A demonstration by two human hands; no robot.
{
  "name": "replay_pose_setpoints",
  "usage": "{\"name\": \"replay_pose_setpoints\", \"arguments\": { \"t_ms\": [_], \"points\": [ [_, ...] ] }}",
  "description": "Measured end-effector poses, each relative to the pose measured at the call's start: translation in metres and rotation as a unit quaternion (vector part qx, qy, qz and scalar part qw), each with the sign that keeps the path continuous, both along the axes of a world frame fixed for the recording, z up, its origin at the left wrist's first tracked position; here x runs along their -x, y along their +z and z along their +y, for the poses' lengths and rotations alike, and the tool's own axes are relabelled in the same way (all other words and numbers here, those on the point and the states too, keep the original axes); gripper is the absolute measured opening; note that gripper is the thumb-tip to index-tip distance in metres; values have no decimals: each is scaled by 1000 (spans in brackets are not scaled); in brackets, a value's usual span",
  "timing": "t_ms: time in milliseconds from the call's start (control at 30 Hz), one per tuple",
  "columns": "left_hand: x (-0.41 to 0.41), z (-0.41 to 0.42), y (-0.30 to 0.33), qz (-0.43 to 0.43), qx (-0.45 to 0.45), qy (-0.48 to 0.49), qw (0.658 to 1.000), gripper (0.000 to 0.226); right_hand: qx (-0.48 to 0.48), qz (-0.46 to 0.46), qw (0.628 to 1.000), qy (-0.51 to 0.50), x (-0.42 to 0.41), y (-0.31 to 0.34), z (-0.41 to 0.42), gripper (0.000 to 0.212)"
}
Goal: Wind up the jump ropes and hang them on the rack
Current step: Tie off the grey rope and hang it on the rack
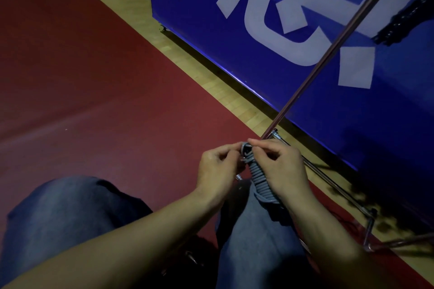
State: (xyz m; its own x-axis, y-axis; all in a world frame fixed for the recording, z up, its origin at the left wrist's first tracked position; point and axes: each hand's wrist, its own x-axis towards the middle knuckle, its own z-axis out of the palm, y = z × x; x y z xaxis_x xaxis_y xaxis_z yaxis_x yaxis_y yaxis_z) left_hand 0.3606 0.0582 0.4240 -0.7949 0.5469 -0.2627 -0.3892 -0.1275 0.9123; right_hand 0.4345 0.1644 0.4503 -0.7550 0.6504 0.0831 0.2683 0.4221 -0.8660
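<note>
Head view: both hands' fingers pinch coiled jump rope.

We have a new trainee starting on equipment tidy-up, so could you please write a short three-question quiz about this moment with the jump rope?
1. True or false: the grey jump rope is already wound into tight coils along most of its visible length.
2. Which hand pinches the top end of the bundle? A) the left hand only B) the right hand only C) both hands
3. Fill in: the metal rack stands on the floor in front of a ____ banner with white lettering.

Key
1. True.
2. C: fingertips of both hands meet at the top loop.
3. Blue.
</note>
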Motion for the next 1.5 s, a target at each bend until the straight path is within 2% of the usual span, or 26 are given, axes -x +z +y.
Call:
{"name": "replay_pose_setpoints", "arguments": {
  "t_ms": [100,233,367,467,600,767,933,1100,1267,1333,1500],
  "points": [
    [7,-3,2,9,-2,-37,999,25,71,7,997,2,-3,9,5,20],
    [16,-3,5,-51,-23,-106,993,15,227,8,974,-1,-6,21,14,18],
    [16,-2,3,-126,-46,-121,983,16,209,-5,978,19,-8,23,17,17],
    [19,-2,2,-123,-43,-129,983,18,232,4,973,20,-7,25,16,17],
    [19,-7,3,-71,-28,-119,990,16,237,0,971,25,-6,27,16,16],
    [11,-9,4,-13,-14,-98,995,17,168,-20,985,35,-8,26,14,16],
    [6,-9,5,20,1,-121,992,16,120,-34,991,44,-9,18,12,18],
    [3,-8,0,75,24,-84,993,15,68,-40,993,85,-12,20,9,23],
    [2,0,-10,103,59,-57,991,18,37,-75,993,79,-9,15,9,21],
    [3,-1,-10,157,83,-57,982,18,11,-119,990,79,-10,11,0,14],
    [5,-10,1,342,149,-36,927,13,-12,-141,989,30,-9,6,-10,24]
  ]
}}
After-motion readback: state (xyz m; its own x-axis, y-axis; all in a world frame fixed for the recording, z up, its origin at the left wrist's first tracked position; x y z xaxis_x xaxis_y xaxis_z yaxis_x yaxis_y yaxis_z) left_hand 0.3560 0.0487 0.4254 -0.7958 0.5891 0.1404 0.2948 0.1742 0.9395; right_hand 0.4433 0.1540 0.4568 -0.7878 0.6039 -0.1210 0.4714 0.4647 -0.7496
